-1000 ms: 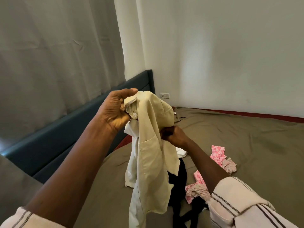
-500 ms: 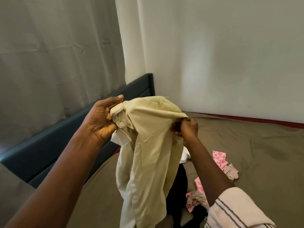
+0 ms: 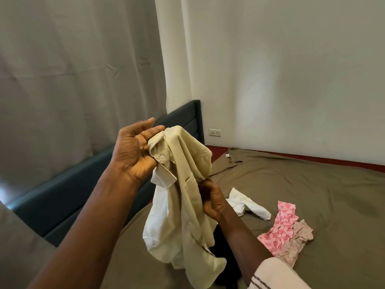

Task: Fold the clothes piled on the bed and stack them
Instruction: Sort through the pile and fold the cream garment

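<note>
I hold a beige button shirt (image 3: 183, 184) up over the olive bed (image 3: 312, 184). My left hand (image 3: 133, 155) has its palm turned to me, thumb and forefinger straight. The shirt's collar drapes over its other fingers, which are hidden. Lower down, my right hand (image 3: 212, 201) grips the shirt's front in a fist. The rest of the shirt hangs crumpled below both hands. On the bed lie a black garment (image 3: 225, 245) under the shirt, a white garment (image 3: 248, 205) and a pink patterned garment (image 3: 281, 226).
An olive garment (image 3: 234, 156) lies flat near the bed's far corner. A dark blue headboard (image 3: 62, 195) runs along the left under a grey curtain (image 3: 73, 80). A white wall with a socket (image 3: 215, 132) borders the far side.
My left hand has loosened from a closed grip on the collar to an open palm. My right hand has dropped from the shirt's shoulder to its front. The shirt now hangs more bunched.
</note>
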`<control>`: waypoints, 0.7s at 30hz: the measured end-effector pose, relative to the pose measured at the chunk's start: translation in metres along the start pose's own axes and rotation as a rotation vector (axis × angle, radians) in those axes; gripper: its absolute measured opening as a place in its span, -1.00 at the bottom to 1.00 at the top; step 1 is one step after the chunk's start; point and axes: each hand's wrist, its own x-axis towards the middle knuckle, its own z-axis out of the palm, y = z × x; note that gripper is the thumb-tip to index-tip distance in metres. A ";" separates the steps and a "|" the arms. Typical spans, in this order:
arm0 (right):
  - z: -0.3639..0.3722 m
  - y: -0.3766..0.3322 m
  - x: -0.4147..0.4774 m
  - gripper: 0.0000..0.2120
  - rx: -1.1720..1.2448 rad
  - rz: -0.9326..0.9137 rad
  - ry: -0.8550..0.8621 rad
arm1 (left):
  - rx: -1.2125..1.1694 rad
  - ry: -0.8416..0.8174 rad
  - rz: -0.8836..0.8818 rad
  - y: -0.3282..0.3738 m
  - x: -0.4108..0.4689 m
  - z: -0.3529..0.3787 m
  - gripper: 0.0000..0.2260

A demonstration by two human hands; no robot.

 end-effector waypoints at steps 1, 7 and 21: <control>0.003 -0.005 0.002 -0.45 0.022 -0.005 -0.044 | -0.006 0.016 0.001 0.003 0.000 -0.004 -0.38; 0.020 -0.022 0.011 -0.62 0.034 0.033 -0.122 | -0.038 0.064 -0.059 -0.007 -0.003 -0.020 -0.39; 0.030 -0.115 -0.007 -0.71 -1.024 -0.692 0.281 | 0.889 0.274 0.086 -0.010 0.020 -0.113 -0.76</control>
